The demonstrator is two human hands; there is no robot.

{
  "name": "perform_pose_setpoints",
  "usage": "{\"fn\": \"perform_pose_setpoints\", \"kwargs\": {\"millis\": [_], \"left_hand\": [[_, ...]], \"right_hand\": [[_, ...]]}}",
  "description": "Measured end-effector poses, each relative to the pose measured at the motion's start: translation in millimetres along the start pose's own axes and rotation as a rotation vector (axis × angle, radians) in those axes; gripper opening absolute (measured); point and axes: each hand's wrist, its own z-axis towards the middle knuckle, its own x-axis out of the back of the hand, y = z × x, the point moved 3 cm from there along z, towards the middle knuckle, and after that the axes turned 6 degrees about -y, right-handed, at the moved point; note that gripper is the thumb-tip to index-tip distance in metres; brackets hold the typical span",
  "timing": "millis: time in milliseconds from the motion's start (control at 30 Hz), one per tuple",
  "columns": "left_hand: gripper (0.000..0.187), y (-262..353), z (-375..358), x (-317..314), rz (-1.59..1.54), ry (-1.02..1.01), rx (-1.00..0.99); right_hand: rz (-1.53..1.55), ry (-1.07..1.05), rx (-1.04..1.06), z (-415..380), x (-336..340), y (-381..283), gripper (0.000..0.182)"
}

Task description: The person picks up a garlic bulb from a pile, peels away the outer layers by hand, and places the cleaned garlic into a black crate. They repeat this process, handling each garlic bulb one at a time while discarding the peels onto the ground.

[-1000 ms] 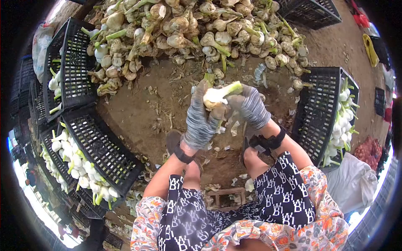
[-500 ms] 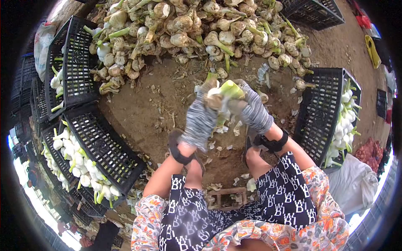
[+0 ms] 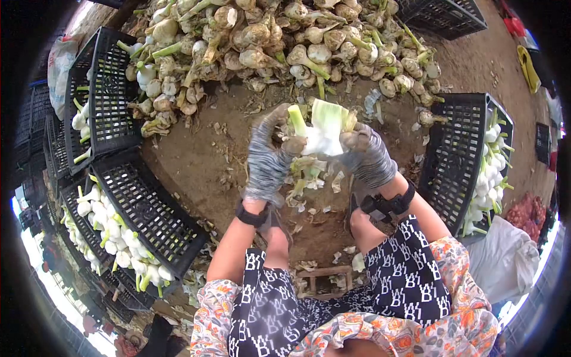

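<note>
Between my hands, in the middle of the head view, is a garlic bulb (image 3: 318, 143) with a short green stem. A broad strip of pale green-white outer skin (image 3: 329, 114) stands up beside the stem, peeled partly away. My left hand (image 3: 266, 157), in a grey striped glove with dirty fingertips, is closed on the bulb's left side. My right hand (image 3: 370, 156), gloved the same, pinches the skin on the right side. Fingers hide part of the bulb. Loose peelings (image 3: 307, 175) lie on the ground just below.
A large heap of unpeeled garlic (image 3: 256, 44) lies ahead. Black crates with cleaned white garlic stand at the left (image 3: 148, 208) and right (image 3: 455, 154). Another black crate (image 3: 443, 16) stands at the far right. A white sack (image 3: 502, 256) lies at the right.
My hands have moved slightly apart, and the garlic has turned upright. The skin now spreads out as a wide strip, and the bulb shows white.
</note>
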Motion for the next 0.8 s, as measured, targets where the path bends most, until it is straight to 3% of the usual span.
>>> {"fn": "perform_pose_setpoints", "kwargs": {"millis": [67,100,200,233,267,300,367,467,500,600,633,733,800], "left_hand": [[0.040,5.7,6.7,10.9,0.143,-0.192,-0.042],[0.041,8.6,8.5,12.9,0.214,-0.287,-0.062],[0.034,10.1,5.9,7.7,0.204,-0.265,0.145],[0.032,7.8,4.7,7.3,0.023,-0.285,0.243],[0.030,8.3,3.4,7.7,-0.058,-0.277,0.253],[0.029,9.4,1.3,8.3,-0.140,-0.266,0.263],[0.029,12.4,-0.3,9.1,-0.246,-0.296,0.267],[0.033,15.8,1.6,11.6,-0.259,-0.466,0.237],[0.037,13.4,3.8,11.7,-0.332,-0.530,0.132],[0.040,3.9,-7.0,1.9,-0.858,-0.341,0.476],[0.037,7.4,-9.5,-1.8,-1.019,-0.248,0.597],[0.035,-24.6,-22.6,-4.7,-1.348,-0.070,0.772],[0.032,-30.4,-24.0,-5.5,-1.397,-0.048,0.761]], "right_hand": [[0.242,-0.021,-0.058,-5.5,-11.8,-37.9,0.032],[0.052,-0.066,-0.080,-3.8,-5.9,-18.4,0.033],[0.157,0.008,-0.003,-2.4,-12.6,-22.3,0.033],[0.137,-0.001,-0.047,-1.6,-8.7,-33.8,0.034],[0.203,0.086,0.010,0.8,-2.4,-30.9,0.031],[0.256,-0.003,0.125,0.1,-0.2,-32.9,0.031],[0.745,0.054,-0.240,4.1,2.0,-25.1,0.031],[1.272,-0.032,-0.504,14.6,0.5,-13.9,0.025],[1.200,0.038,-0.524,15.6,-0.6,-9.4,0.018],[0.995,-0.069,-0.472,7.3,-10.5,9.2,0.013],[0.955,0.021,-0.593,1.4,-13.6,5.9,0.013],[0.958,-0.113,-0.603,-28.1,-10.9,-21.2,0.017],[1.147,-0.151,-0.454,-30.4,6.6,-32.6,0.033]]}}
